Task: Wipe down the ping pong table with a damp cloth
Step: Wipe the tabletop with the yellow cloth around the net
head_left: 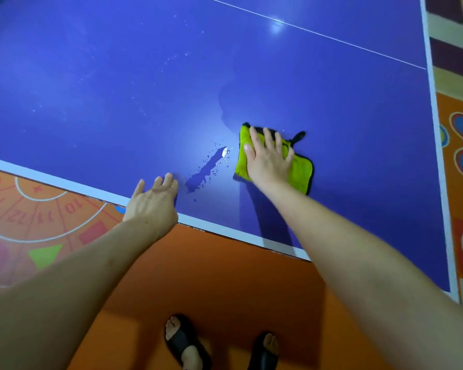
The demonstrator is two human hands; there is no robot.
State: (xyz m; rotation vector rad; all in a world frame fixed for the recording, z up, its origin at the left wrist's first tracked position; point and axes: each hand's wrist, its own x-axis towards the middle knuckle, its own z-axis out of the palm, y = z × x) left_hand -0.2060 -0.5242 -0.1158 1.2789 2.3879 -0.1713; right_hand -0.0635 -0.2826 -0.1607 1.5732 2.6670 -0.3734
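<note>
**Cloth under right hand, near front edge of worktop**

While the right hand (268,158) pressed flat, fingers straight, on the yellow-green cloth (298,169), the cloth lay on the blue worktop (91,89). Left hand (153,200) rested at the white front edge, fingers loosely spread, holding nothing. Water puddle (203,170) sat between the hands.

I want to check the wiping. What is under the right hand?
The right hand presses flat on a yellow-green cloth, which lies on the blue table. The table beneath the cloth is covered.
</note>
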